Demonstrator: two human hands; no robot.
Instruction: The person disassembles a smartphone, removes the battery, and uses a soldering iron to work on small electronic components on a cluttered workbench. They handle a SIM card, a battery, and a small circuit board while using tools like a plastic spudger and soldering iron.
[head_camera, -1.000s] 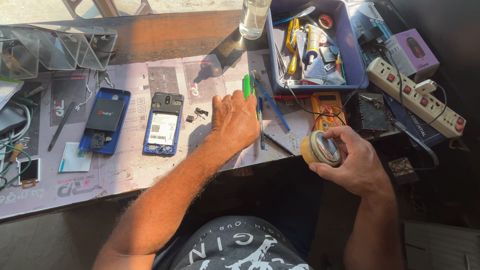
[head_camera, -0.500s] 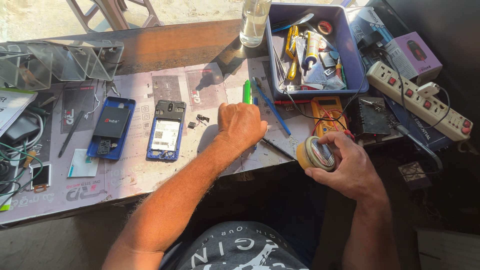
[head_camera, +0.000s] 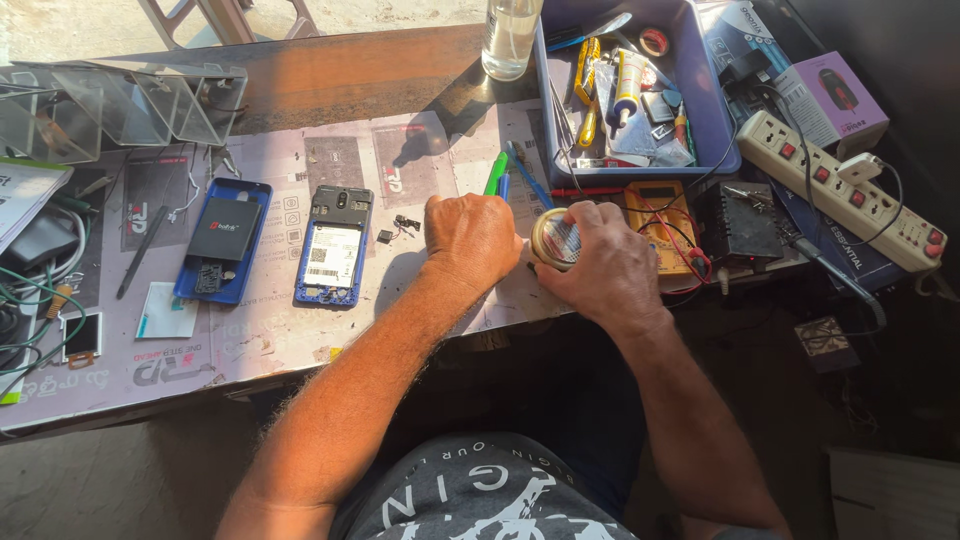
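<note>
1. Right hand (head_camera: 605, 265) is wrapped around a small round yellow-rimmed tin (head_camera: 556, 238), tilted on the near edge of the grey printed work mat (head_camera: 300, 345); fingers curl over the top, thumb side toward the body. Closed firmly on it.
2. Left hand (head_camera: 472, 238) rests knuckles-up on the mat just beside the tin, fingers bent under. Whether it pinches anything I cannot tell.
3. Hands sit close together, nearly touching at the tin.
4. Left of them: an opened blue phone body with white label (head_camera: 333, 245), and a blue back cover carrying a black battery (head_camera: 222, 240). Tiny loose parts (head_camera: 398, 226) lie between phone and left hand.
5. Judged step: tin brought to the work spot, steadied. Next move likely needs the left fingers freed to work at the tin's open face while the right keeps it still.
</note>
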